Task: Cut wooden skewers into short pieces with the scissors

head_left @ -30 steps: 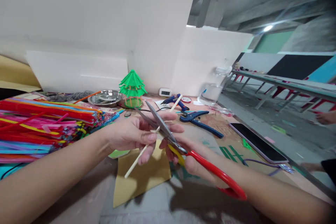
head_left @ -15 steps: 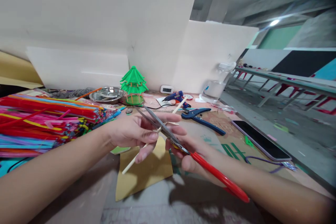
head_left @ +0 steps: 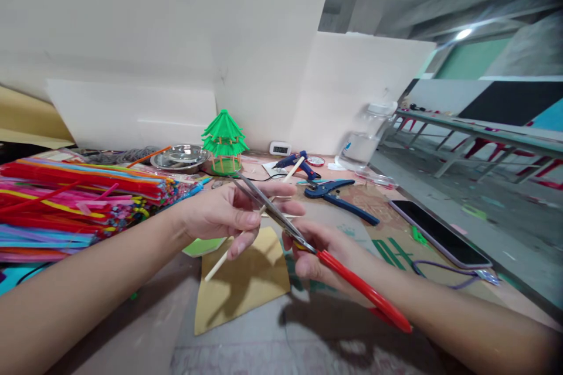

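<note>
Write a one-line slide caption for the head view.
Left hand holds a pale straw across red-handled scissors gripped by the right hand.

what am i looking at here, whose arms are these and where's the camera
The camera sits on a person's head and looks down at their own two bare arms, so no machine is involved. The left hand pinches a thin pale stick. The right hand holds red-handled scissors, blades open around the stick. On the table lie a pile of coloured straws, a small green pagoda model, a metal dish, a blue glue gun, blue pliers, a phone and a cardboard piece.
</note>
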The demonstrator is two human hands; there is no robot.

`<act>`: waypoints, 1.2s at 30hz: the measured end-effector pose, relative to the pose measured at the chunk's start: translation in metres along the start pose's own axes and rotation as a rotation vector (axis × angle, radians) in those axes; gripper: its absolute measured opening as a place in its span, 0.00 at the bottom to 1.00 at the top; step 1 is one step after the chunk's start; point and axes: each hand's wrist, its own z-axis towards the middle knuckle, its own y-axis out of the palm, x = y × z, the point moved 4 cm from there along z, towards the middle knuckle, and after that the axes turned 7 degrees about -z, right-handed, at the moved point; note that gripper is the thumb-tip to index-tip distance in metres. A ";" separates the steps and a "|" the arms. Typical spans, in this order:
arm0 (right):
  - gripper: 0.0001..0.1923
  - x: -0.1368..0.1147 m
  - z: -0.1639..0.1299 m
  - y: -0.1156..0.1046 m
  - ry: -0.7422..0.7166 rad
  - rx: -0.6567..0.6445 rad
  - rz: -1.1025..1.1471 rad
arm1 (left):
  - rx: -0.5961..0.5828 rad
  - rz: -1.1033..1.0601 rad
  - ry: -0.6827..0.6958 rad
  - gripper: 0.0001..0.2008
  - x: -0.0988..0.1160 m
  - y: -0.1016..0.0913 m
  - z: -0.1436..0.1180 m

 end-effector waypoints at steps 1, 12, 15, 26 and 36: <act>0.27 0.000 0.000 -0.001 -0.006 -0.002 -0.014 | -0.007 0.004 0.002 0.21 0.000 0.000 0.000; 0.34 -0.020 -0.010 0.005 -0.067 -0.099 -0.029 | -0.006 0.014 -0.142 0.32 -0.018 0.008 -0.001; 0.34 -0.023 -0.009 0.008 -0.062 -0.084 -0.038 | -0.066 -0.018 -0.132 0.27 -0.015 0.012 -0.001; 0.31 -0.018 0.000 0.009 -0.206 -0.054 -0.102 | -0.098 0.074 -0.137 0.25 -0.011 0.008 -0.003; 0.23 -0.028 -0.007 -0.047 -0.191 0.364 -0.202 | 0.008 0.120 0.016 0.24 0.023 0.001 -0.012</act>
